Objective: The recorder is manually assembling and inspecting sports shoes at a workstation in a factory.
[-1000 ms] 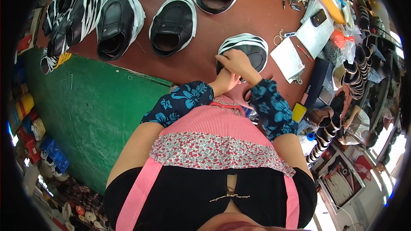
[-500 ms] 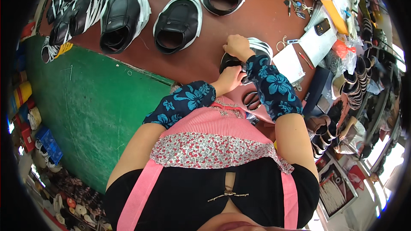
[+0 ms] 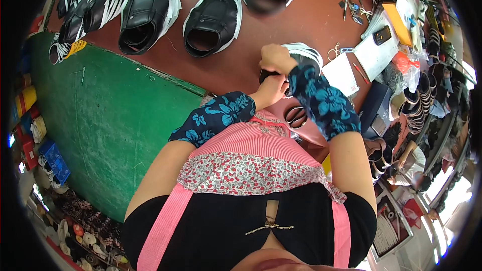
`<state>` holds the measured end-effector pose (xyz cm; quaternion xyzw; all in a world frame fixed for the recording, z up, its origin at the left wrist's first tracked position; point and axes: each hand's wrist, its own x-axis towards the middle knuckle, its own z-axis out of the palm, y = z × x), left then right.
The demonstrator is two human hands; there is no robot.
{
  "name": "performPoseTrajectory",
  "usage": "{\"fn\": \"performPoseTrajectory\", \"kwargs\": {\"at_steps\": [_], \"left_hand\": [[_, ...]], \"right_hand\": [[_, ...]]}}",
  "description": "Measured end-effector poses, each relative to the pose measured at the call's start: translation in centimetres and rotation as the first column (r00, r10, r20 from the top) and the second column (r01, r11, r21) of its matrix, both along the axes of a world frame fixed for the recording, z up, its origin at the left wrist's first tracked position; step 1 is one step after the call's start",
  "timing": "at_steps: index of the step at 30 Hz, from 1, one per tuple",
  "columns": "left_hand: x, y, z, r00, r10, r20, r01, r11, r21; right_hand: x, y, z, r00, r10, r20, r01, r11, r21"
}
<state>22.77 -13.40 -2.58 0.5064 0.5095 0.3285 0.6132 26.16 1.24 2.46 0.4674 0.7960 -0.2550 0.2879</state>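
A black shoe upper with white edging is at the middle right of the red-brown table, largely covered by my hands and right sleeve. My left hand is closed on its near side, the fingertips partly hidden. Over the shoe's left part is my right hand, with its fingers curled in; whatever they pinch is too small or hidden to make out. A pair of scissors with dark handles lies just nearer than the shoe, beside my right sleeve.
More black shoe uppers stand across the far side, stacked at the far left. A green board covers the left. Papers, a red pen, a phone and keys lie to the right. Another person is at the far right.
My right hand has shifted slightly and its fingers look more curled and blurred. My left hand stays on the shoe. The whole view has moved a little.
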Motion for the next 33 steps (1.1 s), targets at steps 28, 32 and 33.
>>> {"fn": "performPoseTrajectory", "kwargs": {"at_steps": [28, 32, 33], "left_hand": [[0.2, 0.4, 1.9, 0.972, -0.106, -0.212, 0.121, 0.991, 0.06], [0.6, 1.0, 2.7, 0.985, -0.121, -0.12, 0.112, 0.991, -0.078], [0.7, 0.2, 2.0, 0.979, -0.091, -0.181, 0.099, 0.994, 0.038]], "right_hand": [[11.6, -3.4, -1.9, 0.793, -0.204, -0.574, 0.429, 0.856, 0.288], [18.2, -3.6, -3.2, 0.805, -0.452, -0.383, 0.586, 0.704, 0.402], [18.3, -4.0, -3.2, 0.828, -0.453, -0.331, 0.561, 0.663, 0.495]]}}
